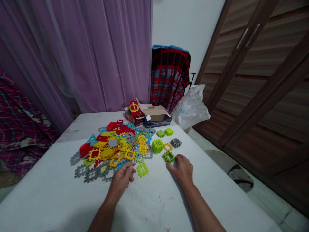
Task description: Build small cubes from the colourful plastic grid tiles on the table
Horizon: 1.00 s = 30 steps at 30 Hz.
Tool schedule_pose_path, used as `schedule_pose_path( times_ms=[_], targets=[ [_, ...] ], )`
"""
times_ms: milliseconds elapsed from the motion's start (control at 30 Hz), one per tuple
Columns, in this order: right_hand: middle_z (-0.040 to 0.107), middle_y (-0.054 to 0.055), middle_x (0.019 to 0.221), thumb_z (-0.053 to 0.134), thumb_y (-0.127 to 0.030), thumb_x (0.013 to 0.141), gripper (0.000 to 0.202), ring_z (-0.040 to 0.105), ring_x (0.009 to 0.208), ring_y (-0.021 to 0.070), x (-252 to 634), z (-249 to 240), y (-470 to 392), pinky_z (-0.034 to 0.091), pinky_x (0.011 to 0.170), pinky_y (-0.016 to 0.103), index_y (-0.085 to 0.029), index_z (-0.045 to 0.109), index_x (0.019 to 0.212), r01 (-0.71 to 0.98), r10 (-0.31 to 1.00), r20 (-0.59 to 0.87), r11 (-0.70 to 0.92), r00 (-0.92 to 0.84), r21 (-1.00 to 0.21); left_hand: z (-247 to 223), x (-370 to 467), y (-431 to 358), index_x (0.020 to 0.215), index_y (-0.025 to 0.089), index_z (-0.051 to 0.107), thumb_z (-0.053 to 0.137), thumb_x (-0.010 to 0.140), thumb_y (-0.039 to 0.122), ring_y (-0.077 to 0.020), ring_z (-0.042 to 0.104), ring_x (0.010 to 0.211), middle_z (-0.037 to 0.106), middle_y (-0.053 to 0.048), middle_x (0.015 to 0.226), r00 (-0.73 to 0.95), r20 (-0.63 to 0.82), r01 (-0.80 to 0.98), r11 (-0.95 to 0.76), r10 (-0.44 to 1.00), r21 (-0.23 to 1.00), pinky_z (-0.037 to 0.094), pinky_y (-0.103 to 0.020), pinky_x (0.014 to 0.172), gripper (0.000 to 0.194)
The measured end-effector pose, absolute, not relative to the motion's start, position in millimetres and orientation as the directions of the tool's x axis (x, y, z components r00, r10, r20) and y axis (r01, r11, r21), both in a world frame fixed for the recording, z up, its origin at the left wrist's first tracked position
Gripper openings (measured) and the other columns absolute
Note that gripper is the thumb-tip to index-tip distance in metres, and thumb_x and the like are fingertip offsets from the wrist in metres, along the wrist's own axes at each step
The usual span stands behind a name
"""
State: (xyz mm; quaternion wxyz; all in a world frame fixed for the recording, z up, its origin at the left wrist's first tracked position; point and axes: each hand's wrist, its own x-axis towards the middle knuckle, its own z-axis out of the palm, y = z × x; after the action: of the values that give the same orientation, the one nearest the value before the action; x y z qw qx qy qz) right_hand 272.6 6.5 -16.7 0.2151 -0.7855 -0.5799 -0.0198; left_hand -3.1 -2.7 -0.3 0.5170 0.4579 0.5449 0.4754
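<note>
My right hand (pixel 183 169) rests on the table with its thumb and fingers at the near and right edges of a small stack of green square frame-shaped building pieces (pixel 168 157). My left hand (pixel 122 177) hovers at the near edge of a mixed pile of plastic interlocking pieces (pixel 112 152), fingers loosely bent and apart, with nothing visible in them. Just right of its fingertips lies a single green window-shaped piece (pixel 142 169). Beyond my right hand stand a taller green stack (pixel 157 146), a yellow frame piece (pixel 168 147) and a grey stack (pixel 176 142).
Two smaller green stacks (pixel 169 131) lie farther back. Behind the pile are an open blue cardboard box (pixel 158 121) and a red box (pixel 136 109). A clear plastic bag (pixel 191 108) hangs at the right edge of the white table (pixel 149 206). Purple curtains (pixel 101 54) close off the back.
</note>
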Motion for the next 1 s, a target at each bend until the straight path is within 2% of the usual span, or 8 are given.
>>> schedule_pose_path(
  times_ms=[433,667,767,833,933,1000],
  targets=[
    [0.062,0.013,0.124,0.064,-0.047,0.076,0.042,0.055,0.114,0.0299,274.0,-20.7,5.6,0.038,0.091,0.042,-0.018,0.062,0.106,0.922,0.894,0.319,-0.208,0.315,-0.328,8.1,0.1,-6.1,0.094,0.016,0.068,0.062,0.064,0.060,-0.0093,0.049,0.046,0.060,0.001,0.069,-0.068,-0.140,0.029,0.142,0.988,0.989,0.027,-0.019,0.035,0.054],
    [0.064,0.012,0.120,0.060,-0.050,0.075,0.046,0.056,0.110,0.0299,281.8,-31.0,6.8,0.040,0.089,0.042,-0.019,0.061,0.108,0.887,0.857,0.399,-0.132,0.326,-0.442,5.1,-0.1,-6.0,0.090,0.016,0.068,0.065,0.064,0.064,-0.0094,0.051,0.044,0.059,0.002,0.066,-0.130,-0.100,-0.009,0.100,0.986,0.995,0.027,-0.018,0.033,0.055],
    [0.065,0.013,0.118,0.055,-0.049,0.079,0.041,0.057,0.110,0.0296,282.7,-24.1,5.4,0.040,0.088,0.042,-0.019,0.062,0.106,0.870,0.786,0.528,-0.025,0.322,-0.492,3.5,-4.9,-4.7,0.085,0.016,0.067,0.065,0.063,0.070,-0.0086,0.048,0.042,0.056,0.004,0.060,-0.284,-0.062,-0.062,0.047,0.957,0.997,0.028,-0.018,0.033,0.059],
    [0.065,0.012,0.118,0.051,-0.044,0.084,0.034,0.057,0.109,0.0284,277.8,-10.6,5.6,0.041,0.088,0.041,-0.020,0.063,0.103,0.874,0.739,0.616,0.077,0.273,-0.480,2.4,-9.5,-3.7,0.082,0.016,0.066,0.063,0.064,0.074,-0.0087,0.049,0.043,0.056,0.004,0.059,-0.395,-0.025,-0.064,0.000,0.918,0.998,0.030,-0.018,0.035,0.060],
    [0.067,0.010,0.113,0.048,-0.035,0.088,0.025,0.059,0.107,0.0256,257.4,17.9,14.4,0.042,0.090,0.039,-0.021,0.067,0.097,0.867,0.717,0.686,0.258,0.124,-0.426,0.2,-15.7,-2.6,0.078,0.017,0.066,0.057,0.070,0.077,-0.0104,0.052,0.046,0.057,0.002,0.058,-0.490,0.041,-0.005,-0.049,0.871,0.999,0.034,-0.019,0.037,0.061],
    [0.069,0.010,0.110,0.047,-0.031,0.090,0.024,0.060,0.107,0.0237,234.6,37.0,27.9,0.043,0.093,0.038,-0.022,0.068,0.097,0.834,0.742,0.670,0.380,-0.016,-0.401,-1.6,-18.2,-2.4,0.078,0.018,0.066,0.054,0.072,0.077,-0.0119,0.053,0.048,0.057,0.002,0.057,-0.515,0.067,0.033,-0.059,0.854,0.998,0.036,-0.020,0.039,0.061]
  ],
)
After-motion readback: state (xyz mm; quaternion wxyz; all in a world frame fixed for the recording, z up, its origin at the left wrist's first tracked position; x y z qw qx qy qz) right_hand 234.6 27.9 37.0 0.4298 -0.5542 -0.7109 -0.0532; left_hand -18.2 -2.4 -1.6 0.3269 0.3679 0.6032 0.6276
